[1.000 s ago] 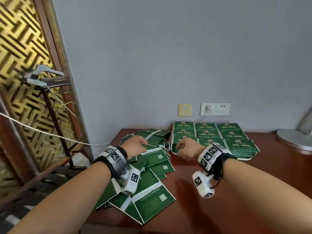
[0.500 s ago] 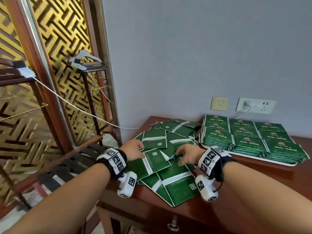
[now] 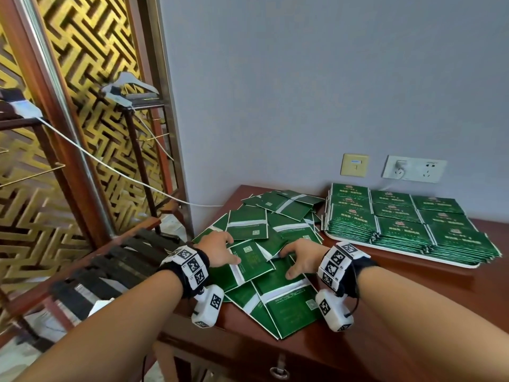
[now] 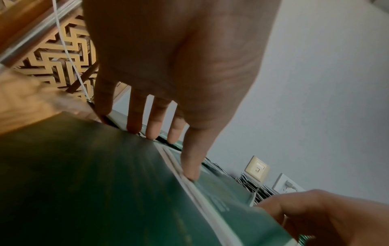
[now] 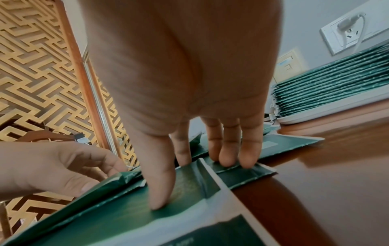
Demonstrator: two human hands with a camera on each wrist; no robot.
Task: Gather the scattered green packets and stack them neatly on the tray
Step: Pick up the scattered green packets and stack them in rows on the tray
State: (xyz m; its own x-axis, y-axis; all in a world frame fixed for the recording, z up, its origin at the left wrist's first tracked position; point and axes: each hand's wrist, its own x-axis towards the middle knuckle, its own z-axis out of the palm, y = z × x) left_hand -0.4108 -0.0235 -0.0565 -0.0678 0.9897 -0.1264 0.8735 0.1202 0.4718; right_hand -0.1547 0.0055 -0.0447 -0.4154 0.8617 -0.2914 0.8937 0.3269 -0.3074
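Grey wall, gold lattice screen (image 3: 68, 111) and a reddish wooden table (image 3: 413, 293).
White tray (image 3: 396, 250) holds neat green packet stacks (image 3: 399, 216); scattered green packets (image 3: 264, 235) lie beside it, left hand (image 3: 217, 250) and right hand (image 3: 301, 257) pressing them, fingers seemingly spread flat.

A reddish-brown wooden surface (image 3: 413, 285) stands against a plain grey wall (image 3: 303, 92), with a metal ring pull (image 3: 278, 373) on its front edge. On the wall sit a yellowish switch plate (image 3: 354, 165) and, just beside it, a white double socket (image 3: 415, 168) with a white plug in its left half. To the left is a gold lattice screen (image 3: 91, 51) in a wooden frame. A white cable (image 3: 110, 166) slants across a dark metal rack (image 3: 137, 150), and a hanger (image 3: 129, 85) lies on top of the rack.
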